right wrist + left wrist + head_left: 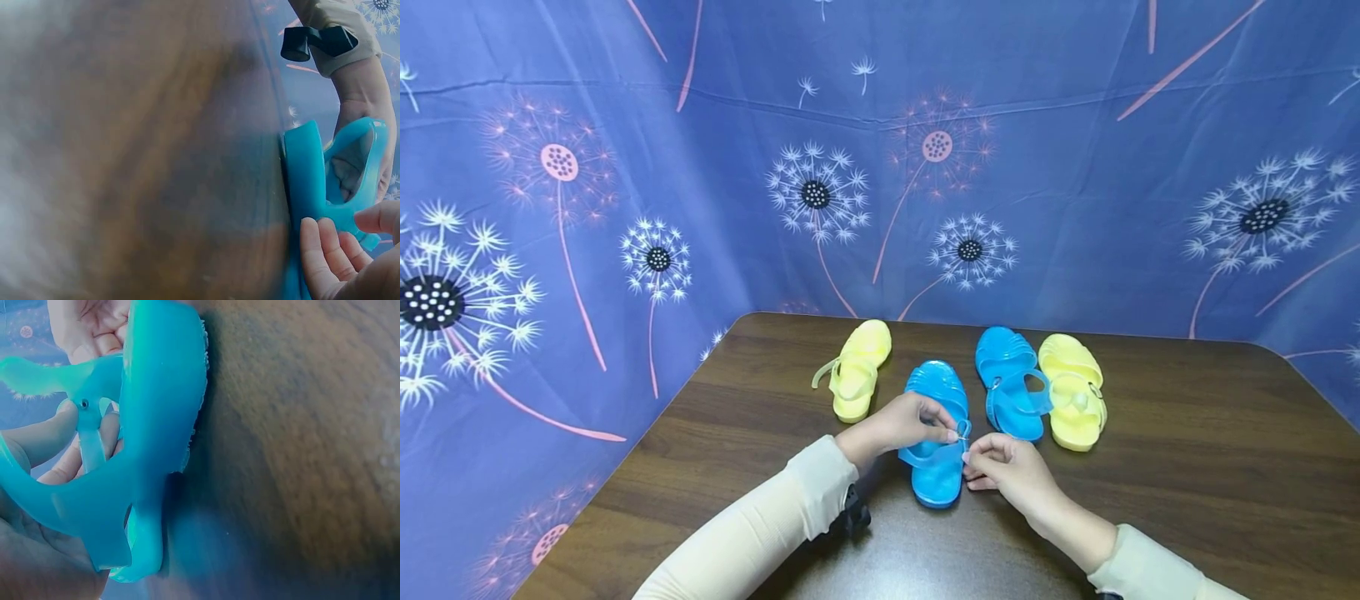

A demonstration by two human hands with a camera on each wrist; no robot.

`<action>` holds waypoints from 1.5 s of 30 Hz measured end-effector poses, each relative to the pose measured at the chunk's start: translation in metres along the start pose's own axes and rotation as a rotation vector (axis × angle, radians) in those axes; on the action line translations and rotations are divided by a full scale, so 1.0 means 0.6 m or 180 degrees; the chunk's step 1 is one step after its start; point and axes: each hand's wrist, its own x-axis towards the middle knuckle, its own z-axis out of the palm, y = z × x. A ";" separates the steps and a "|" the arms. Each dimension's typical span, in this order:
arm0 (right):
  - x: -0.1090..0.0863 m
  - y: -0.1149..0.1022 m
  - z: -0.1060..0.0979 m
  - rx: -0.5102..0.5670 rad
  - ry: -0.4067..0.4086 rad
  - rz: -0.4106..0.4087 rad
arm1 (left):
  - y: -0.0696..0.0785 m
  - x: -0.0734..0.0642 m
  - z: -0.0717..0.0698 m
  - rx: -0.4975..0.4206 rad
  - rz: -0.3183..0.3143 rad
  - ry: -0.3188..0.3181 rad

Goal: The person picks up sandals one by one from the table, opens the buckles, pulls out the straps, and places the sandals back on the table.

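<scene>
A blue jelly sandal (938, 487) stands upright on the table between the two hands, toe pointing away. My left hand (895, 425) reaches over it from the left, its thumb and fingers pinching the ankle strap near the small metal buckle (962, 437). My right hand (1018, 475) is at the sandal's right side and pinches the lower part of the strap, fingers curled. In the left wrist view, the strap (94, 447) with a small metal stud runs between the left thumb and fingers. The right wrist view shows the right fingertips (312, 231) against the sandal's side.
A second blue sandal (1000, 346) and a yellow sandal (1078, 429) stand close together at right. Another yellow sandal (868, 337) with its strap sticking out stands at back left. The brown wooden table (1210, 467) ends at a blue dandelion-print cloth (1075, 208).
</scene>
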 end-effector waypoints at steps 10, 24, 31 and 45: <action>0.010 -0.007 -0.006 -0.0073 -0.0034 -0.0007 | 0.001 0.002 -0.003 -0.0003 -0.0009 -0.0050; 0.023 -0.019 -0.025 -0.0159 -0.0398 0.0063 | -0.001 0.001 -0.003 -0.0006 0.0017 -0.0109; 0.025 -0.028 -0.028 -0.0366 -0.0218 0.0241 | 0.000 0.001 0.001 -0.0048 -0.0022 -0.0028; 0.029 -0.033 -0.019 -0.0442 0.0287 0.0027 | 0.005 -0.003 0.002 -0.0023 -0.0041 -0.0040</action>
